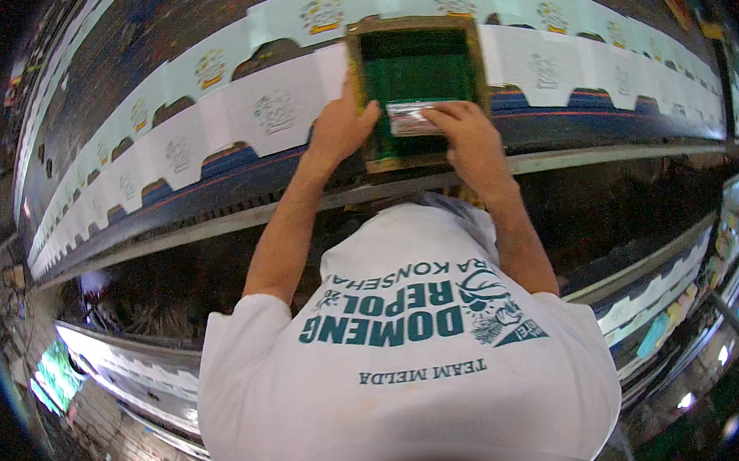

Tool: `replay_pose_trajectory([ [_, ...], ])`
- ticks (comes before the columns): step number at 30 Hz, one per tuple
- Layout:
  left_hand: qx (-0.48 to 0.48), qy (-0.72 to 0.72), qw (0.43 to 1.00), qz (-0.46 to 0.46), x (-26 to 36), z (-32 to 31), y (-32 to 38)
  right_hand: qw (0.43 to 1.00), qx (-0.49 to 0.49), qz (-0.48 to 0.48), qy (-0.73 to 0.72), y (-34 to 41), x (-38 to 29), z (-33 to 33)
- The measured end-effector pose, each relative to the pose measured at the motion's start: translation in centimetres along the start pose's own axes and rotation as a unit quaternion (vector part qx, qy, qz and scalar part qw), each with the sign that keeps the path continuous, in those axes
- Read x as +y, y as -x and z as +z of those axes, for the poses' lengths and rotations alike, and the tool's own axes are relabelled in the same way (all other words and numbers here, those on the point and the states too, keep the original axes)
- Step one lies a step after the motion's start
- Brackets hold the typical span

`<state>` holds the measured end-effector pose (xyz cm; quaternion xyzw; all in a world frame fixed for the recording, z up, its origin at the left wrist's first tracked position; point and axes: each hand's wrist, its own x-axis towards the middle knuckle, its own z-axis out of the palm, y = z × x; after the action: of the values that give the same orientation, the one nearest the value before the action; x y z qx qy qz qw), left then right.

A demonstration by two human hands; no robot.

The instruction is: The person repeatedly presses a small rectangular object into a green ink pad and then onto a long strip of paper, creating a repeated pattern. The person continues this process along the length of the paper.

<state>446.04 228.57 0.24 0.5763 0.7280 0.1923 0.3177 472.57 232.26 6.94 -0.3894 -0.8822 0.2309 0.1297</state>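
Observation:
A wooden screen-printing frame (481, 78) with a dark green mesh (412, 73) rests over a row of white cut panels on a long dark table. My left hand (341, 126) grips the frame's left side, its thumb along the near part of that edge. Inside the frame, near its lower end, my right hand (469, 131) holds a squeegee (408, 119) with a shiny, pale face against the mesh. The panel under the frame is mostly hidden. Beside the frame lie a white panel (275, 111) and another panel (544, 69), both with faint outline prints.
Farther back runs a second row of panels (323, 18) with multicoloured prints. A pale rail (229, 211) follows the table's near edge. Behind me on both sides stand more tables, one with white panels (655, 282) and another with white panels (141, 369).

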Motion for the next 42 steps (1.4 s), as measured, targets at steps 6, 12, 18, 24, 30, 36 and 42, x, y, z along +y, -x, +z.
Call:
replay_pose_trajectory([
  [6,0.043,0.008,0.999,-0.010,2.4,0.9,0.4,1.000,-0.008,-0.014,-0.022,0.8,2.4,-1.3],
  [12,0.073,-0.022,0.995,0.063,11.0,6.9,-2.9,1.000,0.007,-0.003,-0.030,3.6,11.1,-7.5],
  [18,0.037,-0.001,0.999,0.035,18.4,13.8,-7.2,1.000,0.003,0.017,-0.022,6.0,20.2,-12.3],
  [24,0.036,0.068,0.997,0.012,20.1,15.1,-7.6,1.000,0.007,-0.003,-0.026,6.7,22.5,-12.6],
  [30,0.035,0.102,0.994,0.000,19.3,15.6,-7.8,1.000,0.000,-0.017,-0.008,6.4,22.4,-13.2],
  [36,0.060,0.076,0.995,0.033,19.1,16.0,-7.7,0.997,-0.062,0.014,-0.043,2.8,23.6,-14.9],
  [42,0.042,0.047,0.998,0.016,19.8,15.6,-7.9,1.000,0.015,-0.011,-0.008,-4.7,26.0,-13.7],
])
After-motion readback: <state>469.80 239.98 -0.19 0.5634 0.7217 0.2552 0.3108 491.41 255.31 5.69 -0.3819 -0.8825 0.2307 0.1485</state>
